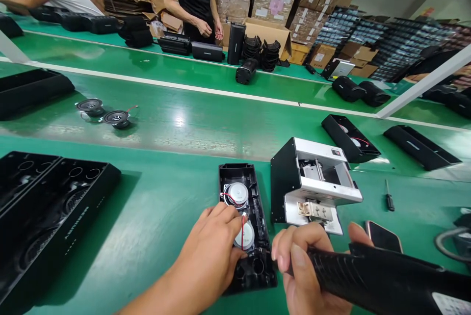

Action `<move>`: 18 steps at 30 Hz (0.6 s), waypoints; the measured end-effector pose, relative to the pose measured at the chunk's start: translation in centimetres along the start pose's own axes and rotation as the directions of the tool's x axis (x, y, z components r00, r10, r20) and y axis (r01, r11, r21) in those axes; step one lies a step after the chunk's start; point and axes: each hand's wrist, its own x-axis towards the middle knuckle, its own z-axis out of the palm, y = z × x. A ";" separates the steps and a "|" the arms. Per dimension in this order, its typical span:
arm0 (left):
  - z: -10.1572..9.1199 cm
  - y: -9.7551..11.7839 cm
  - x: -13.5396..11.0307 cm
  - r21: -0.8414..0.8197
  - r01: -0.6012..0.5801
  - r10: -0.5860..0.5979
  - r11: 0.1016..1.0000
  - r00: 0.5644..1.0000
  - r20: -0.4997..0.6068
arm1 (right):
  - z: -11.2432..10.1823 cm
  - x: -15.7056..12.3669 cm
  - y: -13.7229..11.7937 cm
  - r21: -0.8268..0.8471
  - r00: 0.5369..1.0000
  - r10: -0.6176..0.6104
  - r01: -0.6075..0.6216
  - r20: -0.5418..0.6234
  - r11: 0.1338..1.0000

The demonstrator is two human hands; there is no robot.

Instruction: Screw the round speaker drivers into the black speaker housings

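Observation:
A black speaker housing (262,266) lies open-side up on the bench in front of me. Two round speaker drivers with pale magnets sit inside it, the upper driver (237,193) and the lower driver (244,234), with red wires over them. My left hand (215,241) is curled over the lower driver, its thumb by the driver's lower edge; some fingertips are hidden. My right hand (309,261) is wrapped round a black electric screwdriver (371,275), which points left. Its tip is near the housing's right edge, and I cannot tell if it touches a screw.
Right of the housing stands a white-and-black screw feeder (320,182). A phone (384,236) and small screwdriver (389,199) lie further right. Larger black housings (73,207) fill the left. Two loose drivers (117,118) lie on the green conveyor (206,114). A co-worker (189,1) stands opposite.

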 end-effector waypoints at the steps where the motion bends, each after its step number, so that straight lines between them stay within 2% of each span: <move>1: 0.0 0.1 0.0 0.002 0.004 -0.004 1.000 1.000 0.003 | 0.1 0.0 -0.1 0.007 1.000 -0.001 0.001 -0.008 1.000; 8: 0.0 0.0 0.0 0.013 0.007 -0.007 1.000 1.000 0.013 | 0.0 0.2 -0.2 -0.012 0.999 -0.049 0.049 0.000 0.999; 13: 0.1 0.1 -0.1 0.022 0.000 0.000 1.000 1.000 0.010 | 0.0 -0.1 0.4 0.002 1.000 -0.001 0.001 0.001 1.000; 18: 0.1 0.3 0.1 0.049 -0.009 0.009 0.999 1.000 0.014 | -1.1 -0.5 1.1 -0.059 0.989 -0.048 0.056 0.140 0.997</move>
